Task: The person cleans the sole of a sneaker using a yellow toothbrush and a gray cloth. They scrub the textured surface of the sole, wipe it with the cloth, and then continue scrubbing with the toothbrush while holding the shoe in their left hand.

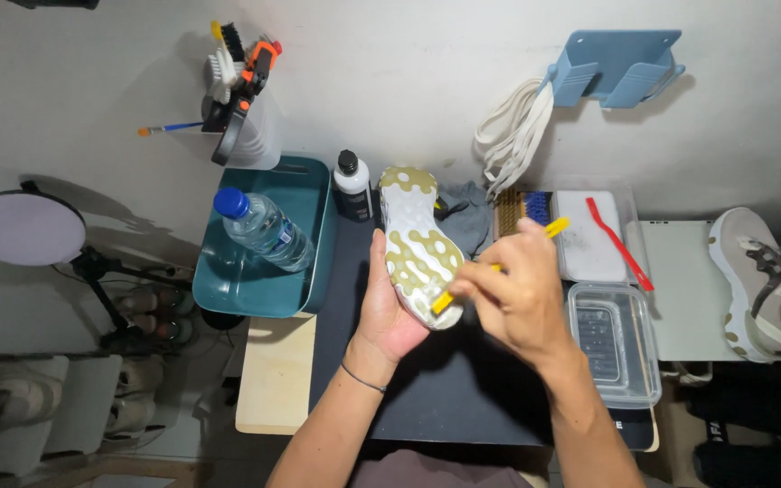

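- A shoe (418,239) is held sole-up over the dark mat (445,398), near the middle of the view, its toe pointing away from the person.
- The left hand (389,312) is wrapped around the heel end from below; the thumb is laid along the left edge of the sole and the fingers are closed under the shoe.
- A yellow brush (497,266) is gripped by the right hand (517,294), with the fingers curled shut around its handle; its near end is pressed against the sole by the heel.
- A teal tub (268,239) is seen left of the shoe, with a water bottle (262,229) lying inside it.
- A black bottle (352,185) stands just beside the toe.
- To the right, a clear tray (589,239) is set with a red tool (619,242) across it, and a clear box (614,343) lies nearer the person.
- A second shoe (761,285) rests on its side at the far right.
- White laces (515,131) are hung from a blue wall holder (621,65).
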